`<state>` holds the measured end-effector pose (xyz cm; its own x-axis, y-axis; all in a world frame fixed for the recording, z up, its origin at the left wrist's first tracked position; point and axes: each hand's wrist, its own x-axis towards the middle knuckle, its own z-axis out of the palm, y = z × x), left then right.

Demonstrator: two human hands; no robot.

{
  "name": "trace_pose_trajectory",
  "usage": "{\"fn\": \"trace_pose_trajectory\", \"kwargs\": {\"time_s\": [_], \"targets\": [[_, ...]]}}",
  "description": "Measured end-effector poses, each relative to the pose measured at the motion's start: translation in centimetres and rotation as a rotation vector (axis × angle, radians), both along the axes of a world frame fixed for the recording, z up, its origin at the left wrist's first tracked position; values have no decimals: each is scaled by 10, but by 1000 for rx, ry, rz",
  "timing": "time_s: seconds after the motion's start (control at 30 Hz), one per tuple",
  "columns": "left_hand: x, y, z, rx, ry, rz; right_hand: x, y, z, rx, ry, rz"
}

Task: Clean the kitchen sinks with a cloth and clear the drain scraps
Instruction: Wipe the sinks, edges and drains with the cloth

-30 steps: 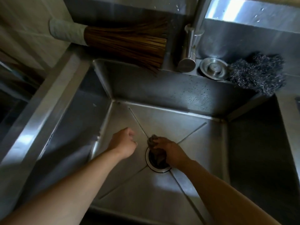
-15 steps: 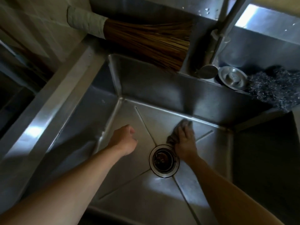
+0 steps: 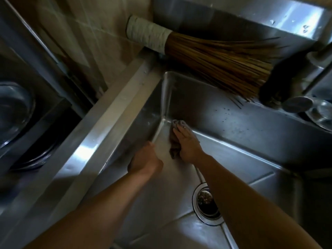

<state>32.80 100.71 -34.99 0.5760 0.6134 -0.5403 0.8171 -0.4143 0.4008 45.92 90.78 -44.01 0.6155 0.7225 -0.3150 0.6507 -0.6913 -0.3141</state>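
While the stainless steel sink (image 3: 233,126) fills the middle and right of the frame, its round drain (image 3: 206,203) sits at the lower right of centre, dark inside, with what is in it too dim to make out. A grey-brown cloth (image 3: 177,137) lies on the basin floor in the far left corner, just below the centre of the frame, touching the back wall. The right hand (image 3: 188,141) lies flat on the cloth with fingers straight, its grip released and only pressing down. The left hand (image 3: 145,159) sits just beside it at the foot of the left wall, its fingers curled under; whether that grip clenches on anything I cannot tell. Both forearms reach in from the bottom edge. A bamboo brush (image 3: 206,56) with a pale wrapped handle rests on the ledge at the upper centre, its bristles over the rim. A faucet base (image 3: 296,103) and a round metal lid (image 3: 321,114) stand at the right edge. A steel basin (image 3: 14,108) shows at the left edge, beyond the steel desk (image 3: 100,119) edge.
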Motion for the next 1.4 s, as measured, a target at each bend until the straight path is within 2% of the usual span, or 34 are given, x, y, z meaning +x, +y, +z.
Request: {"fn": "trace_pose_trajectory", "kwargs": {"time_s": [0.2,0.33,0.43,0.5,0.53,0.57,0.63,0.67,0.7,0.73,0.77,0.83,0.87,0.9,1.0,1.07,1.13,1.2,1.3,1.4], "targets": [[-10,7,-1,-23,-34,-49,12,40,3,24,70,166],[-12,7,6,4,3,-58,-7,24,0,292,129,194],[-19,3,18,47,60,-42,-43,4,-2,338,98,275],[-29,0,23,27,73,-40,-66,-11,-10,302,11,380],[-35,-1,26,24,78,-41,-81,-17,-12,302,50,362],[-40,-3,27,27,83,-45,-94,-23,-17,414,104,246],[-52,-10,34,29,104,-46,-117,-48,-12,514,467,6],[-54,-11,37,34,104,-42,-131,-57,-21,616,554,73],[-59,-14,40,31,108,-33,-142,-70,-18,653,406,164],[-64,-16,43,28,117,-26,-148,-84,-11,624,156,313],[-69,-18,45,24,123,-20,-154,-93,-14,615,6,473],[-83,-21,49,12,133,-9,-166,-106,-13,404,160,696],[-87,-21,50,12,129,-14,-170,-112,-20,367,178,732],[-94,-22,52,11,130,-14,-172,-114,-15,348,250,697],[-108,-19,57,18,131,11,-155,-99,12,256,225,614],[-116,-15,59,-1,154,17,-141,-84,15,271,90,498],[-123,-11,58,-21,158,20,-131,-70,15,135,-2,530],[-126,-10,58,-52,168,19,-125,-59,15,17,63,467],[-127,-6,54,-109,191,1,-120,-42,13,-7,41,367],[-131,-3,54,-137,183,-5,-140,-26,9,-14,23,482]]}}
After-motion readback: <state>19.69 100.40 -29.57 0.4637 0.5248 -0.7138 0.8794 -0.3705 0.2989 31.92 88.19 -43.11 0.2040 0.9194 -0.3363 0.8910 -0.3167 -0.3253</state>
